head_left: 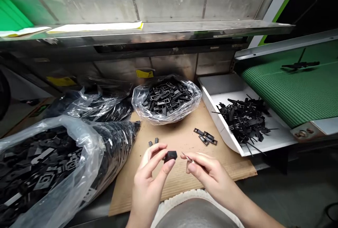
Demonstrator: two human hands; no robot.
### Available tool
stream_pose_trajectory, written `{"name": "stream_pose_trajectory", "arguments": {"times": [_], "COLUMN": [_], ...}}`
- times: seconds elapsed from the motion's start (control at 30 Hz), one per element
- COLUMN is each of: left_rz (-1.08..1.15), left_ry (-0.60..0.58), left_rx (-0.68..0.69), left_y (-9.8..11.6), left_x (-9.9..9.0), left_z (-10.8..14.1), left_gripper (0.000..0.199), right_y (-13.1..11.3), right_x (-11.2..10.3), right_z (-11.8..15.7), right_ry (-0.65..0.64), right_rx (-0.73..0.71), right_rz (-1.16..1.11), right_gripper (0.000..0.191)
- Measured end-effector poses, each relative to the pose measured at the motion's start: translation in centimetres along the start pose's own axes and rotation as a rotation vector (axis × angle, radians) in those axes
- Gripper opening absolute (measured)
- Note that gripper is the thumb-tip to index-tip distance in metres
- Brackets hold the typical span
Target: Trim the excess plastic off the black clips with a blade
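Between the thumb and fingers of my left hand (150, 180) is a small black plastic block (171, 156), held over the cardboard. My right hand (210, 171) pinches a small, thin, pointed metal tool (188, 158); its tip points at the block but stands apart from it. Most of that tool is hidden in the fingers, so its kind is unclear. Just beyond my left hand, two tiny black pieces (153, 142) lie on the cardboard sheet (182, 134). Several flat black plastic frames (206, 137) lie in a loose group farther right.
An open bag (142, 115) of black frames stands at the back. On the left, a large plastic bag (99, 147) holds many black parts. A white tray (224, 129) of black pieces sits right, below a green conveyor belt (290, 90). A metal shelf (185, 27) crosses behind.
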State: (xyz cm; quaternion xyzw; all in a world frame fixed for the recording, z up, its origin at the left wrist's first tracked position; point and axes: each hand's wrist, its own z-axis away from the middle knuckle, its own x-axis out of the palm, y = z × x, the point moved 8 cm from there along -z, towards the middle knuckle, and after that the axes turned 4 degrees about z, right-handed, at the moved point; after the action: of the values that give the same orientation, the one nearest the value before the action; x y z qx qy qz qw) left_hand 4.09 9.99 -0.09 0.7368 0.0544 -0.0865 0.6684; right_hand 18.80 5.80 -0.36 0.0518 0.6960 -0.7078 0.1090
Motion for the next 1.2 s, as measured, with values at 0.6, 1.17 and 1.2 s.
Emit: {"name": "stream_pose_trajectory", "arguments": {"times": [0.6, 1.17, 1.2], "left_rz": [0.093, 0.084, 0.024], "left_ry": [-0.180, -0.209, -0.164], "left_rx": [-0.137, -0.151, -0.105], "left_y": [-0.6, -2.5, -2.0], "left_x": [1.1, 1.3, 0.8], "left_z": [0.1, 1.6, 1.6], "left_gripper": [0.014, 0.015, 0.016], "right_y": [-2.3, -2.3, -2.2], "right_x": [-1.5, -0.2, -0.3], "right_z": [0.1, 0.9, 1.0], "right_ry": [0.065, 0.050, 0.067], "right_rx": [-0.160, -0.318, -0.313], "right_rz": [0.331, 0.306, 0.327], "right_gripper": [0.026, 0.022, 0.022]}}
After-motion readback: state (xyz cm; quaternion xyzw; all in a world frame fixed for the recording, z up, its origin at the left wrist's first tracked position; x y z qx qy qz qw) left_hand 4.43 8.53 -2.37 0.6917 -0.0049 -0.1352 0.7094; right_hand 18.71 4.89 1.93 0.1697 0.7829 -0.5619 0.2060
